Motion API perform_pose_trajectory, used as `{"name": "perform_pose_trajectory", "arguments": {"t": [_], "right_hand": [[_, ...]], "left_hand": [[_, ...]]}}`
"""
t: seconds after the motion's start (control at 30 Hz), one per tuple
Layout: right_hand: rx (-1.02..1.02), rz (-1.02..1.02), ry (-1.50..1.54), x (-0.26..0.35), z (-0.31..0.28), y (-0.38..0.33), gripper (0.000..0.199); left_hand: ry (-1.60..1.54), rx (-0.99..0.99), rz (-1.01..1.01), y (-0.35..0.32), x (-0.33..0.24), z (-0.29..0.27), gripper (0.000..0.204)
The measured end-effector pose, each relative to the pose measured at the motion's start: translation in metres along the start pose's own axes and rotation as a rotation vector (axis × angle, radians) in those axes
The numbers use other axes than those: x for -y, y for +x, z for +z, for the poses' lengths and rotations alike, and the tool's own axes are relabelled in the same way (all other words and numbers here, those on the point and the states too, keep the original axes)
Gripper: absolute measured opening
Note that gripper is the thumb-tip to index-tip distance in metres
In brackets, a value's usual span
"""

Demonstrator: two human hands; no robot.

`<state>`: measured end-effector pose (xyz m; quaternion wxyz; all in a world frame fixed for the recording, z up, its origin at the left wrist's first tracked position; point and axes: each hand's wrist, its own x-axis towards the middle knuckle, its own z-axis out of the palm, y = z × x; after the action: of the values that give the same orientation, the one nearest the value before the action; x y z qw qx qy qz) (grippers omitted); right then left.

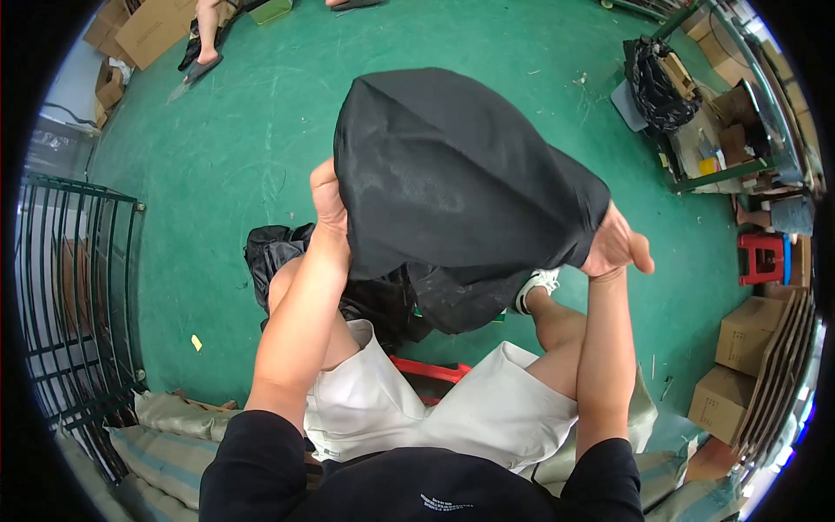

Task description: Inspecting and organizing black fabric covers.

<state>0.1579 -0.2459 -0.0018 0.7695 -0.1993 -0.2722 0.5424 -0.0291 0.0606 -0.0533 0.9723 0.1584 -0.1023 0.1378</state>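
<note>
I hold a black cloth bag [452, 174] up in front of me with both hands, stretched between them. My left hand [328, 198] grips its left edge, fingers tucked behind the fabric. My right hand [616, 245] grips its right lower corner, with the thumb and fingers partly spread. Below the bag, between my knees, lies a heap of more black fabric [383, 296]. I am seated in white shorts, and one white shoe [537, 285] shows under the bag.
The green floor [226, 148] surrounds me. A dark metal rack [78, 287] stands at left. Cardboard boxes [748, 348] and a red stool [763, 257] are at right. A cluttered shelf with a black bag [657, 83] is at upper right. Another person's legs [207, 35] show at top left.
</note>
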Motion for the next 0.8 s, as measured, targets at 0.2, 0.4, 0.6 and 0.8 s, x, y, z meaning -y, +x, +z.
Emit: {"name": "perform_pose_trajectory", "arguments": {"t": [0.2,0.4,0.6,0.8], "right_hand": [[-0.382,0.168,-0.190,-0.011,-0.003,0.005,0.088],[-0.650,0.095,0.137,-0.011,-0.005,0.006,0.057],[-0.531,-0.065,0.394,-0.012,0.007,0.015,0.053],[-0.865,0.208,0.270,-0.001,0.018,0.020,0.032]], "left_hand": [[-0.024,-0.423,-0.055,0.019,0.012,0.028,0.062],[0.076,-0.498,-0.123,0.029,0.037,0.035,0.060],[0.042,-0.546,-0.178,0.023,0.039,0.011,0.040],[0.507,-0.354,-0.132,0.021,0.074,0.021,0.056]]}}
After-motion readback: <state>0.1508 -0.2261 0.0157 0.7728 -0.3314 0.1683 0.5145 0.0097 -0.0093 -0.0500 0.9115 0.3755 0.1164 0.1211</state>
